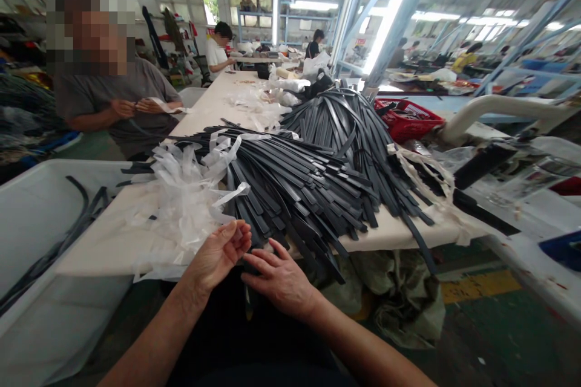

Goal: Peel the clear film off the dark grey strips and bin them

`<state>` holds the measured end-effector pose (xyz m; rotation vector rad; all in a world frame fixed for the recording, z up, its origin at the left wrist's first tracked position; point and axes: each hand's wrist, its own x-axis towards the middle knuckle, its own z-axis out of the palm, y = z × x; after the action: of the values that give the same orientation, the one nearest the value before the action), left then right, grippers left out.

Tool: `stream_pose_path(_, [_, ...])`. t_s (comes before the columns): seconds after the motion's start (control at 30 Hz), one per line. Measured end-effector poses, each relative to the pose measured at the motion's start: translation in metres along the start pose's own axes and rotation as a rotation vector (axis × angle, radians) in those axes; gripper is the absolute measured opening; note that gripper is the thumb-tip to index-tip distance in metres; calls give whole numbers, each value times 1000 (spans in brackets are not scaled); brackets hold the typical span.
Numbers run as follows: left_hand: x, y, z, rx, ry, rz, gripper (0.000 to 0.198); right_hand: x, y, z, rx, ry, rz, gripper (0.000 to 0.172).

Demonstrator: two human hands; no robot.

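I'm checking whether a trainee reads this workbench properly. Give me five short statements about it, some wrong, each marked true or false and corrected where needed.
1. Translucent white strips lie heaped beside the black strips on the table. True.
2. The black strips are wound into tight rolls. False: they lie in loose, fanned piles.
3. A red plastic basket stands to the right of the black strips. True.
4. The wearer is carrying the red plastic basket. False: the left hand and right hand are at the table's near edge, apart from it.
5. The white bin at the left contains long dark strips. True.
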<state>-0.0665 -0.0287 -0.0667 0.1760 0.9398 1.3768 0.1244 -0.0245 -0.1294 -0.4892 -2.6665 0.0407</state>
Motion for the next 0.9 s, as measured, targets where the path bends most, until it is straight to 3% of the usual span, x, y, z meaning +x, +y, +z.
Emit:
stream_pose_path(0.1, [1,0,-1,-15,2,3,8,7,-2,-7,4,-66,-32,20])
stream_pose_path(0.23, [3,-4,-1,17,-117,55,27,15,-1,-8,-21,-98,-42,11])
stream_pose_path(0.37, [2,-5,-1,26,-182,118,31,14,1,-7,35,-102,-27,11])
stream_pose_path(0.43, [0,-4,-1,42,-210,155,33,13,2,-11,134,-37,48,20])
stream_pose_path(0.6, [-6,-7,-1,245,-261,176,33,28,11,-41,623,262,495,24])
stream_pose_path(0.67, [-7,-12,0,329,-262,172,33,43,18,-53,714,266,536,20])
stream_pose_path(0.77, [-8,-18,2,393,-241,160,37,68,29,-59,631,242,547,11])
stream_pose_path(0.9, [-6,-18,2,492,-222,118,38,89,38,-57,530,221,524,20])
